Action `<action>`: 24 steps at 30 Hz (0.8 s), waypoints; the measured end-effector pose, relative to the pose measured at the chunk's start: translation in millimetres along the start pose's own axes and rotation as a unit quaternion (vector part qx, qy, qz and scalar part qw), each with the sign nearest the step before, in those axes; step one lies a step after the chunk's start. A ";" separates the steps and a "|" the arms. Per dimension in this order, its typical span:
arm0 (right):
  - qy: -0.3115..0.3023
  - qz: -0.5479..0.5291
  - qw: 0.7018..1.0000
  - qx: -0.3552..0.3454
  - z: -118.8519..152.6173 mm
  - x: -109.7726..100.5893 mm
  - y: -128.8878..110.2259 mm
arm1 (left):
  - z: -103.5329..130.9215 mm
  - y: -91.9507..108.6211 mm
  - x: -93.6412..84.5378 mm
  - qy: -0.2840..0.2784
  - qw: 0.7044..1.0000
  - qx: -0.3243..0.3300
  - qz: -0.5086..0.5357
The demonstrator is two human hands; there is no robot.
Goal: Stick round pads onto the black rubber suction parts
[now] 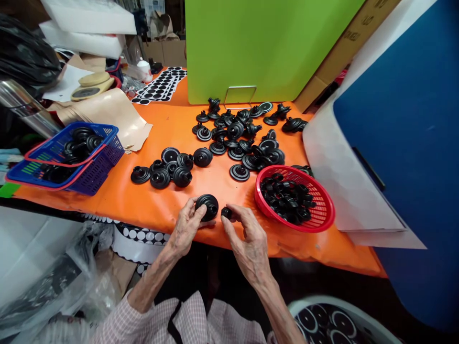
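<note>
My left hand [187, 222] is closed round a black ridged disc [207, 207] with a stepped hub, held at the front edge of the orange table with the hub turned to the right. Between the thumb and fingers of my right hand [249, 239] is a small black nut-like piece [226, 212], a short gap away from the disc. A red basket [327, 224] to the right of my right hand holds many similar small black pieces [287, 198]. Beyond my left hand lies a group of black ridged discs [172, 168], and a larger pile [238, 136] spreads farther back.
At left stands a blue basket [103, 174] with black parts inside. A green board [265, 48] rises behind the orange table [158, 129]; a blue panel [405, 129] and white sheets flank the right. Below right is a white tub [297, 302] of discs.
</note>
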State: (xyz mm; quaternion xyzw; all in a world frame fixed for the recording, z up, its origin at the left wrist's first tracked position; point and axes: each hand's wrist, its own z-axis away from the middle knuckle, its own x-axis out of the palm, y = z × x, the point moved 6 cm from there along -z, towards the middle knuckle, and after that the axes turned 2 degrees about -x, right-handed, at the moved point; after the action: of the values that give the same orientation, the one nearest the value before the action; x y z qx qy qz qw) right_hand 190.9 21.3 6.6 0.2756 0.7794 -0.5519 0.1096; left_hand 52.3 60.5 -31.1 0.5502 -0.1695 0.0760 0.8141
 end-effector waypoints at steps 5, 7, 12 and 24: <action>0.028 -0.018 0.999 0.001 -1.2 1.6 -8.8 | 1.3 1.2 6.6 -0.007 0.999 0.026 -0.028; 0.028 -0.015 0.999 -0.009 -1.1 4.0 -8.9 | 1.7 1.0 8.0 -0.007 0.999 0.033 -0.030; 0.018 0.028 0.999 -0.031 5.7 11.3 -6.9 | 3.9 -2.2 10.7 -0.024 0.999 0.015 -0.024; -0.048 -0.230 0.951 0.202 5.2 19.7 17.1 | 14.7 12.5 18.2 -0.095 0.995 0.008 -0.006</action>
State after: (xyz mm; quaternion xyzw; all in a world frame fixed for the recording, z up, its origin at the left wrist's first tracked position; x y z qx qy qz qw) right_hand 183.4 26.7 -18.4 0.0785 0.6876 -0.7207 -0.0411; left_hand 62.6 50.5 -8.7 0.5624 -0.2420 0.0199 0.7904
